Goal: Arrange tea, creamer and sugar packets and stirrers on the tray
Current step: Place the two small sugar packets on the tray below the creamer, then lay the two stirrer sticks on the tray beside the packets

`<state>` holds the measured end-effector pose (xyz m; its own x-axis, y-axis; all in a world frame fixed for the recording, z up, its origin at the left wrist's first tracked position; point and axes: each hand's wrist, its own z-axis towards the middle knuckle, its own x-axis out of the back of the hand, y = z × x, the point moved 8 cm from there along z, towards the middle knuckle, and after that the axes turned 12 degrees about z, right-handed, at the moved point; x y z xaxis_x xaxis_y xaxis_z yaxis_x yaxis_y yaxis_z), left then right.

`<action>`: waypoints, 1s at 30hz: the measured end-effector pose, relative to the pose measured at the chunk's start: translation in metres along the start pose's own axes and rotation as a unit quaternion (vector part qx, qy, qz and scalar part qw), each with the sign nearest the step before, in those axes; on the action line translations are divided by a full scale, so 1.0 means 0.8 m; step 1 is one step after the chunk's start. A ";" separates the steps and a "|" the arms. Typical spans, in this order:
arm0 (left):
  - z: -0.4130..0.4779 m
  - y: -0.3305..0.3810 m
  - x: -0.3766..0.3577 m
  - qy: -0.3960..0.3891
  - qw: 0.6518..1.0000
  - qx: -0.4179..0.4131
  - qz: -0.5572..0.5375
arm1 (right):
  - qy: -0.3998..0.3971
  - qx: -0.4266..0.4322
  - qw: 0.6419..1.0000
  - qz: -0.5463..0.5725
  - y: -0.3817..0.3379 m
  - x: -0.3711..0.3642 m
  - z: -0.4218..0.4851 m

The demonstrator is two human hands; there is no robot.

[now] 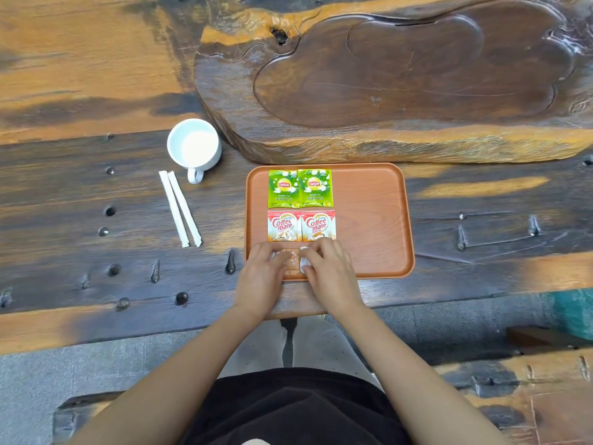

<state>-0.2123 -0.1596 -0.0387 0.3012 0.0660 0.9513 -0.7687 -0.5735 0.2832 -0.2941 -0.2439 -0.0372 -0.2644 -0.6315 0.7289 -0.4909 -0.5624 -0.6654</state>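
Orange rectangular wooden tray [369, 220], 6 o'clock edge: left hand [261, 271] and right hand [327, 268], fingers curled down onto small pale sugar packets [293, 261]; grip itself hidden.

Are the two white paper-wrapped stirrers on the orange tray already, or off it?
Off: the stirrers lie on the table left of the tray.

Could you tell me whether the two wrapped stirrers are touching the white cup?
Apart. The head view shows bare table between the stirrers and the cup; their far ends stop short of its handle.
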 end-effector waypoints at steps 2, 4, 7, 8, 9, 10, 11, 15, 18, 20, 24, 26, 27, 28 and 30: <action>0.000 0.000 0.000 -0.001 1.000 -0.002 0.000 | -0.010 -0.004 1.000 0.009 0.003 -0.003 0.002; 0.001 -0.001 -0.001 -0.002 1.000 -0.005 0.003 | -0.014 -0.008 1.000 0.022 0.006 -0.003 0.001; 0.001 0.000 -0.003 -0.004 1.000 -0.010 0.007 | -0.016 -0.009 0.999 0.029 0.007 -0.002 0.001; 0.001 0.000 -0.004 -0.004 1.000 -0.011 0.004 | -0.018 -0.012 0.999 0.032 0.008 -0.003 0.001; 0.000 -0.001 -0.004 -0.002 1.000 -0.012 -0.001 | -0.021 -0.014 0.999 0.032 0.008 -0.003 0.002; 0.000 -0.003 -0.004 0.001 1.000 -0.010 -0.009 | -0.025 -0.015 0.999 0.031 0.008 -0.004 0.002; 0.000 -0.007 -0.002 0.006 1.000 -0.006 -0.020 | -0.031 -0.016 0.999 0.030 0.006 -0.004 0.002; 0.000 -0.039 0.020 0.034 0.999 0.024 -0.035 | -0.056 0.000 0.998 0.036 -0.018 -0.002 0.016; -0.005 -0.099 0.043 0.051 0.992 0.111 -0.036 | -0.126 -0.005 0.992 0.028 -0.053 -0.014 0.044; -0.009 -0.148 0.056 0.054 0.978 0.196 -0.037 | -0.181 -0.024 0.983 0.017 -0.078 -0.035 0.071; -0.004 -0.238 0.061 -0.018 0.919 0.386 -0.077 | -0.223 -0.078 0.972 -0.013 -0.121 -0.088 0.136; 0.006 -0.264 0.057 -0.046 0.906 0.410 -0.093 | -0.218 -0.100 0.970 -0.029 -0.138 -0.108 0.159; 0.011 -0.270 0.056 -0.057 0.902 0.415 -0.101 | -0.213 -0.113 0.970 -0.030 -0.144 -0.117 0.167; 0.016 -0.273 0.056 -0.066 0.898 0.421 -0.106 | -0.208 -0.125 0.970 -0.032 -0.149 -0.126 0.173; 0.024 -0.274 0.053 -0.077 0.893 0.429 -0.117 | -0.197 -0.150 0.969 -0.027 -0.154 -0.141 0.179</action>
<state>-0.0202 -0.0468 -0.0625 0.5221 0.1905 0.8313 0.0196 -0.9772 0.2116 -0.0850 -0.1800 -0.0607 0.0767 -0.7939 0.6031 -0.7292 -0.4572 -0.5091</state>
